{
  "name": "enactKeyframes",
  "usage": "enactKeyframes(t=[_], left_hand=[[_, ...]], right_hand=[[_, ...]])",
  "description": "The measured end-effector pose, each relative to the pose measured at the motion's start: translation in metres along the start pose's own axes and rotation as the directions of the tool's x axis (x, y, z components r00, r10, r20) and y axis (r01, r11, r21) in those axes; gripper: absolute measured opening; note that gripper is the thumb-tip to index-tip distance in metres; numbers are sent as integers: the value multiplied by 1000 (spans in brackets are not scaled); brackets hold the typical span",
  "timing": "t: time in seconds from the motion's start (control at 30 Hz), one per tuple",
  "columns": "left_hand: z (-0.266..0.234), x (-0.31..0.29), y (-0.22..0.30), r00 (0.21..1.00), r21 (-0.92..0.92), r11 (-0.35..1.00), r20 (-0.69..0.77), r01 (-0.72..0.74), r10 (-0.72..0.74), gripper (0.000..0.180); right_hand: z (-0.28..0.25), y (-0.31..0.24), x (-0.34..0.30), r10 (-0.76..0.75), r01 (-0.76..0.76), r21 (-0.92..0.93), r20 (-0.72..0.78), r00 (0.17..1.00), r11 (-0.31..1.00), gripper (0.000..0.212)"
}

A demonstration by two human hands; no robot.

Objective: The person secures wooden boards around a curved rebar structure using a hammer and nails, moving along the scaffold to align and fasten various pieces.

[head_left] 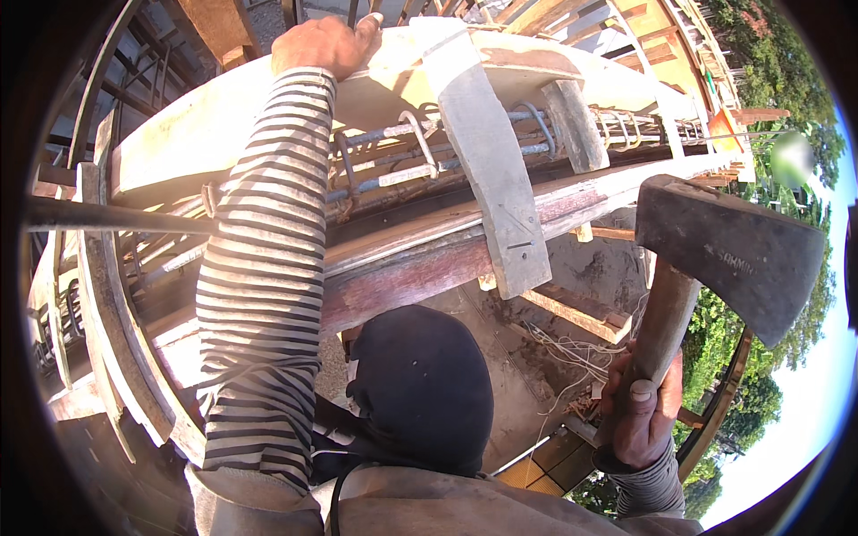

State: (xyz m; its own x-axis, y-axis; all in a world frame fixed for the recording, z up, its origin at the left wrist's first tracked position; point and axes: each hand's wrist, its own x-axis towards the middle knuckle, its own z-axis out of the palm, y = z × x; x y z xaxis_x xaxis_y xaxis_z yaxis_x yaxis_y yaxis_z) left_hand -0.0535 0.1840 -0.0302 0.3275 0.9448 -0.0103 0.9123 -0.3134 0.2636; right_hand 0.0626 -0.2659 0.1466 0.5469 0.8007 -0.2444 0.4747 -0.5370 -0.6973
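Dark steel axe with a thick brown wooden handle (706, 241) sits right of frame, head up, blade edge facing lower right. Right hand (642, 415) closed around the lower handle, no visible gap, probably to control the heavy head. Left hand (323, 45) rests over the top edge of a pale curved wooden board (192, 134), upper left, likely for balance; finger closure hidden, can't tell. Flat grey wooden cleat (487, 156) bridges board and reddish timber rail (402, 281), presumably tying the 2 sides across the rusty rebar cage (407, 175).

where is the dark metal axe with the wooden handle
In the head view, the axe is at the right, gripped in the right hand, its blade right of the long grey wooden board.
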Motion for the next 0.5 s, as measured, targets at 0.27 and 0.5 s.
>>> enactKeyframes(t=[0.27, 0.5], left_hand=[[7, 0, 0, 1000, -30, 999, -20, 20, -20, 80], [-4, 3, 5, 993, -56, 998, 115, -11, 18, 113]], right_hand=[[7, -2, 4, 76, -70, -75, 79, 994, 995, 46], [16, 3, 5, 28, -29, 51, 19, 999, 998, 44]])
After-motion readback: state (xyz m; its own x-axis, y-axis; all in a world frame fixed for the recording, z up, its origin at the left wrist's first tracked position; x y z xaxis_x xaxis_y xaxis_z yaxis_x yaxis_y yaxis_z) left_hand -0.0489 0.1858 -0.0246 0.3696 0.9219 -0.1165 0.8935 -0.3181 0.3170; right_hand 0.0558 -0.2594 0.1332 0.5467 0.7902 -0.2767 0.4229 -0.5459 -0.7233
